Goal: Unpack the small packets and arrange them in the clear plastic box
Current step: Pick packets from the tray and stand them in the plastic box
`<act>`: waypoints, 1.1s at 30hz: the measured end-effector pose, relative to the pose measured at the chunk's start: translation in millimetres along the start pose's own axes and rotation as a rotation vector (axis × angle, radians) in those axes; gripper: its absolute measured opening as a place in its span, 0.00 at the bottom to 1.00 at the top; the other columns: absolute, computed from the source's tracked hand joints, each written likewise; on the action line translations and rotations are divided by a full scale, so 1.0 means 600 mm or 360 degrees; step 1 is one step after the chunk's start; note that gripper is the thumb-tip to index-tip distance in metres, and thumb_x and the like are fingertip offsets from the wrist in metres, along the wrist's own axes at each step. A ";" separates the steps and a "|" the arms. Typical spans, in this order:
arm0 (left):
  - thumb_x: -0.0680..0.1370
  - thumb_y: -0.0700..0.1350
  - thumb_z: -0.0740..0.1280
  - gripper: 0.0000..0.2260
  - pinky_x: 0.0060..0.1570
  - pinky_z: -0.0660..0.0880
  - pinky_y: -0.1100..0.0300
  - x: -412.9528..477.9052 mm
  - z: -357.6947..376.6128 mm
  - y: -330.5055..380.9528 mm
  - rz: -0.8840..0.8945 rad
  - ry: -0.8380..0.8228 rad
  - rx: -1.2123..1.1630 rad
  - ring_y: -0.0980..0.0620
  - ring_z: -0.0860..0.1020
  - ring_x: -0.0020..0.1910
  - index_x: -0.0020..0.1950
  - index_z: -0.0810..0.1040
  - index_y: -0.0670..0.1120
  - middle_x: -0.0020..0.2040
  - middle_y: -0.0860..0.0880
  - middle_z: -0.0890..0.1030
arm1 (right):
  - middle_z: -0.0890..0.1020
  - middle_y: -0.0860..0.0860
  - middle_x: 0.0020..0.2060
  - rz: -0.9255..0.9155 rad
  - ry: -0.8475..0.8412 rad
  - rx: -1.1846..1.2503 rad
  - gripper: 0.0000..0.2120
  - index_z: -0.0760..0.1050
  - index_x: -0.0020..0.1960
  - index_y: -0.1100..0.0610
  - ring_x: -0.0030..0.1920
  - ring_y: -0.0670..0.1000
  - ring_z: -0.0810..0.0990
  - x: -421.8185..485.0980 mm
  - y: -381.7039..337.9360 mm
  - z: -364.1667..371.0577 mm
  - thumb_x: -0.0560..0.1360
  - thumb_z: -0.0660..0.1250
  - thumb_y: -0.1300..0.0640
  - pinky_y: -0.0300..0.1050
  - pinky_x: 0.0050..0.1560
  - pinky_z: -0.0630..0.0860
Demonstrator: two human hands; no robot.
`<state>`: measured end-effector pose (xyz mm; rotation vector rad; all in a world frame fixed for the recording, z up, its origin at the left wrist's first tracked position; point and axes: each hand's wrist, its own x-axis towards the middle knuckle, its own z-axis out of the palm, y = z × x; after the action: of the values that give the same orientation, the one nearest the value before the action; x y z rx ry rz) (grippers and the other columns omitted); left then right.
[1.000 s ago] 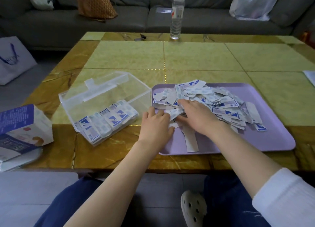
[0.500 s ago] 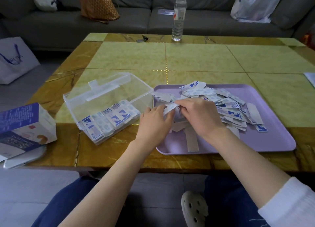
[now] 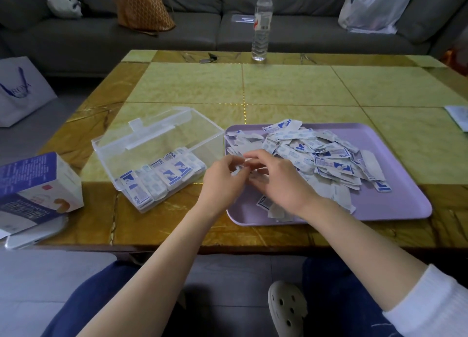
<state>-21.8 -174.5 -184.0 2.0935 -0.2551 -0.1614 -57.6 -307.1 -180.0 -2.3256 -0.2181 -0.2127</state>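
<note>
At the near left edge of the table lies an opened blue and white cardboard carton. To its right stands the clear plastic box, lid tipped back, with a row of small packets lined up along its near wall; the part of the box behind them looks unfilled.

Next comes our left hand, raised just above the left end of the lilac tray, fingers curled and pinching a small bundle of white packets. Our right hand meets it fingertip to fingertip, also curled and pinching the same bundle. Blur keeps us from counting what is held. Further right, the heap of packets covers the middle of the tray, loose and untidy.

A second ago both hands lay flat on the near left corner of that heap. Half a second ago they were drawing packets together. Now they have lifted clear of the tray with the bundle between them. We judge that a fresh batch has been gathered and is being squared up, ready to go left into the box beside the row already there. With the heap this large, much of the task remains
</note>
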 end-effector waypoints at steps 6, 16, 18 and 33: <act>0.72 0.39 0.67 0.07 0.44 0.77 0.54 0.005 -0.003 -0.005 -0.0018 0.0096 0.0037 0.51 0.77 0.38 0.47 0.77 0.48 0.36 0.55 0.77 | 0.75 0.51 0.58 0.0119 -0.0143 0.0143 0.26 0.60 0.69 0.56 0.59 0.46 0.74 -0.002 0.001 -0.001 0.75 0.66 0.63 0.40 0.64 0.70; 0.71 0.40 0.69 0.12 0.56 0.72 0.45 -0.004 0.001 0.003 0.0116 0.0162 0.0163 0.48 0.79 0.46 0.51 0.69 0.50 0.39 0.52 0.78 | 0.68 0.54 0.69 -0.0130 0.0046 -0.0561 0.33 0.62 0.72 0.56 0.71 0.55 0.61 0.006 0.023 -0.013 0.71 0.71 0.60 0.50 0.72 0.58; 0.73 0.42 0.69 0.12 0.58 0.70 0.47 -0.007 0.000 0.004 0.0204 0.0190 0.0270 0.49 0.78 0.48 0.53 0.72 0.49 0.41 0.53 0.78 | 0.66 0.54 0.71 -0.0223 0.0098 -0.0789 0.34 0.64 0.72 0.54 0.73 0.58 0.59 0.009 0.028 -0.012 0.69 0.73 0.59 0.53 0.72 0.56; 0.76 0.35 0.65 0.06 0.44 0.73 0.43 -0.008 -0.003 0.010 0.0618 0.0547 0.0274 0.47 0.77 0.37 0.43 0.73 0.46 0.35 0.54 0.78 | 0.78 0.53 0.57 -0.0271 0.0347 -0.0990 0.17 0.73 0.61 0.58 0.64 0.59 0.72 0.013 0.028 -0.024 0.72 0.66 0.65 0.57 0.66 0.66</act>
<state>-27.0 -174.8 -178.1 2.1538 -0.4709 0.4624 -47.5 -328.2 -180.3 -2.8678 -0.2682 -0.6992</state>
